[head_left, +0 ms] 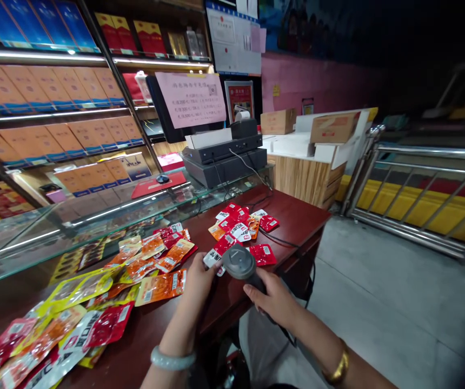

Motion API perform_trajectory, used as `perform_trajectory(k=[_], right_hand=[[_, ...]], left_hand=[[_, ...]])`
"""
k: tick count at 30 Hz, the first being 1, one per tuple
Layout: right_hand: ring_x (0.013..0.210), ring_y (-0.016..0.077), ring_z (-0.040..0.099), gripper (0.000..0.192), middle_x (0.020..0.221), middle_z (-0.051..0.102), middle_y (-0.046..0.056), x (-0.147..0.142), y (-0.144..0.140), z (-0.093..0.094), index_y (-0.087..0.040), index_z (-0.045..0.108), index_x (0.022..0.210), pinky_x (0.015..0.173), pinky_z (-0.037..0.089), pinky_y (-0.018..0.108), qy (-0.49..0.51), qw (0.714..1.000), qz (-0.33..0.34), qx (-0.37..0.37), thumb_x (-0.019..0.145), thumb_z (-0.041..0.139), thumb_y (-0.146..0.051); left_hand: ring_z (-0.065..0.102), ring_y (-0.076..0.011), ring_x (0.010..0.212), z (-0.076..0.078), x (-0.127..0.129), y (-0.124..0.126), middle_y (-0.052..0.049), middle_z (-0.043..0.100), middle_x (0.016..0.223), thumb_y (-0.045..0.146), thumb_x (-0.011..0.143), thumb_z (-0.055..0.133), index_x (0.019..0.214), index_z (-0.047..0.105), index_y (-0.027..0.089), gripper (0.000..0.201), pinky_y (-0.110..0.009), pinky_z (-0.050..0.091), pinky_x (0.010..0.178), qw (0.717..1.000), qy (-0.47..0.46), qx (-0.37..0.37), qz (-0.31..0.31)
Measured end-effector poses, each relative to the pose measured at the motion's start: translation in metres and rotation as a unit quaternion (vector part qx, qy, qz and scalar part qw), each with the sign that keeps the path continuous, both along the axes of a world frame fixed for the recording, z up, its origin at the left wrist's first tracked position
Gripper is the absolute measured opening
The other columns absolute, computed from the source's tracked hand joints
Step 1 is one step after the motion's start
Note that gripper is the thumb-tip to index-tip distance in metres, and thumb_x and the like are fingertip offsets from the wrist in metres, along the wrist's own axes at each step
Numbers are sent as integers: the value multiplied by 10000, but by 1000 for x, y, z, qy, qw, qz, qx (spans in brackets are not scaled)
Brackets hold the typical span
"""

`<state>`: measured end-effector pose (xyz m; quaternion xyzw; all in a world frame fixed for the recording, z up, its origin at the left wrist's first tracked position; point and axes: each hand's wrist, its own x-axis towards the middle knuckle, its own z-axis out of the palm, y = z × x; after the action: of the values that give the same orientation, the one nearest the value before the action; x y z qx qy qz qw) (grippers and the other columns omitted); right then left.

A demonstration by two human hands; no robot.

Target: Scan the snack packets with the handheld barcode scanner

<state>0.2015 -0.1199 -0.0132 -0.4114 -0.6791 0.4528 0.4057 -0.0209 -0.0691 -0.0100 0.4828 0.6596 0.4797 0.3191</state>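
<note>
Nearest the camera, at six o'clock, two forearms rise into view: one with a pale green jade bangle (173, 360), the other with a gold bracelet (339, 369). The person's right hand (275, 298) has its fingers curled tight around the handle of a dark grey handheld barcode scanner (241, 265), whose round head points away toward twelve o'clock. At nine o'clock from the scanner, just beside it, the left hand (200, 281) pinches a small red and white snack packet (213, 259) between thumb and fingers; the packet sits right under the scanner's head, touching or nearly so.

Both hands hover over a dark red-brown wooden counter (297, 216). At eight o'clock from the hands lies a spread of orange, yellow and red foil snack packets (106, 292), reaching the lower left corner. At twelve o'clock from the scanner is a loose heap of red and white packets (240, 224).

Farther off, a glass display case (54, 227) runs along the counter's left. Beyond the heap stands a black cash register (226, 154) with a pink paper notice (192, 98) above it. Behind are lit shelves of brown cartons (54, 86), and at two o'clock, a steel railing (419, 189).
</note>
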Motion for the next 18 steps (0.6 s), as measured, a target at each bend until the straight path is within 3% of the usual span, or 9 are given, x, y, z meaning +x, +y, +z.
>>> perform_trajectory(k=[5, 7, 9, 11, 13, 15, 18], right_hand=[[663, 204, 653, 410, 690, 668, 13, 5, 1, -2, -172, 702, 1118, 620, 521, 293, -2, 1000, -21, 8, 939, 643, -537], [693, 213, 662, 396, 712, 681, 19, 8, 0, 0, -179, 703, 1114, 635, 526, 298, -8, 999, -30, 13, 936, 645, -528], [712, 218, 667, 385, 724, 688, 23, 12, -1, 0, -181, 707, 1107, 641, 529, 300, -13, 999, -33, 18, 936, 640, -519], [714, 218, 668, 383, 731, 692, 26, 15, -2, -1, -179, 708, 1109, 638, 529, 299, -15, 999, -34, 19, 939, 632, -514], [692, 213, 662, 386, 728, 693, 26, 17, -4, -3, -174, 701, 1120, 621, 523, 296, -18, 999, -34, 11, 942, 623, -507], [650, 204, 646, 386, 705, 684, 22, 17, -4, -6, -162, 693, 1120, 597, 511, 292, -22, 999, -31, 0, 946, 612, -497], [588, 187, 617, 389, 645, 654, 1, 14, -5, -9, -150, 680, 1139, 574, 492, 285, -29, 999, -12, -14, 949, 600, -480]], left_hand=[[607, -135, 567, 16, 36, 48, 5, 685, 689, 437, 581, 913, 938, 627, 160, 535, -254, 476, 594, 972, -212, 16, -95], [659, -151, 644, 20, 44, 59, -43, 734, 803, 425, 628, 908, 1063, 629, 152, 585, -271, 516, 650, 960, -246, 14, -135], [718, -188, 803, 19, 44, 63, -104, 759, 958, 370, 680, 894, 1148, 624, 149, 584, -312, 556, 766, 966, -224, 25, -126], [727, -238, 1007, 15, 35, 59, -146, 754, 1106, 324, 743, 853, 1182, 638, 156, 516, -371, 556, 915, 987, -126, 52, -82], [687, -287, 1164, 14, 17, 46, -170, 733, 1221, 310, 814, 786, 1236, 649, 164, 467, -434, 515, 1032, 994, 60, 73, -50], [631, -330, 1268, 15, -9, 25, -199, 690, 1326, 307, 863, 726, 1317, 635, 148, 490, -479, 463, 1104, 958, 277, 62, -37], [591, -374, 1309, 21, -52, -15, -249, 652, 1366, 274, 905, 639, 1327, 643, 83, 463, -496, 436, 1119, 860, 510, -29, -12]])
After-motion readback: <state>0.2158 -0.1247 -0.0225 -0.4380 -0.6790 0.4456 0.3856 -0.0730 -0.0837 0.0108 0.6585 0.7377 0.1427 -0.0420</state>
